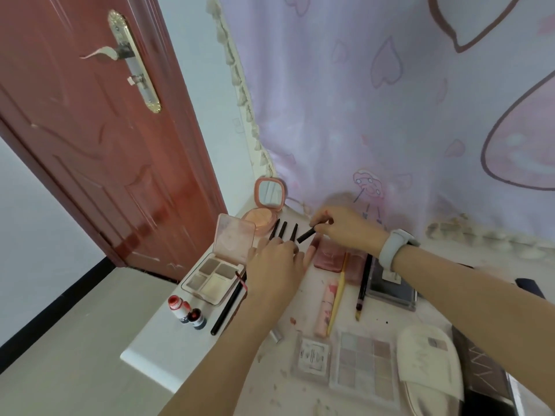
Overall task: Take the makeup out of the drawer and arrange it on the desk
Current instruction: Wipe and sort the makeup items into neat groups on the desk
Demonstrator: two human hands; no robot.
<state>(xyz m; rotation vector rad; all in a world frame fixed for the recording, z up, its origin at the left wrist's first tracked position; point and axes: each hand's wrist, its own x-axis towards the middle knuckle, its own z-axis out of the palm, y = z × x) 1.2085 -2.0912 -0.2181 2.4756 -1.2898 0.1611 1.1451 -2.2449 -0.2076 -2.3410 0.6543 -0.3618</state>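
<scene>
My right hand [345, 225] pinches a short black stick [306, 236] just above the white desk [156, 349], beside three more black sticks [283, 229] lying in a row. My left hand [277, 262] rests flat over the near ends of those sticks, fingers spread. Laid out around them are a peach mirror compact [267, 202], an open pink four-pan palette [216, 277], two small red bottles [187, 313], a long black brush [228, 307], a pink tube [327, 307], a yellow pencil [338, 298], a dark pencil [363, 283] and a pastel eyeshadow palette [363, 367]. No drawer is in view.
A pink patterned curtain [390, 115] hangs right behind the desk. A red door [99, 139] stands at the left, past the desk's left edge. A white pouch [429, 361], a dark case [390, 291] and a small clear box [312, 355] lie at the near right.
</scene>
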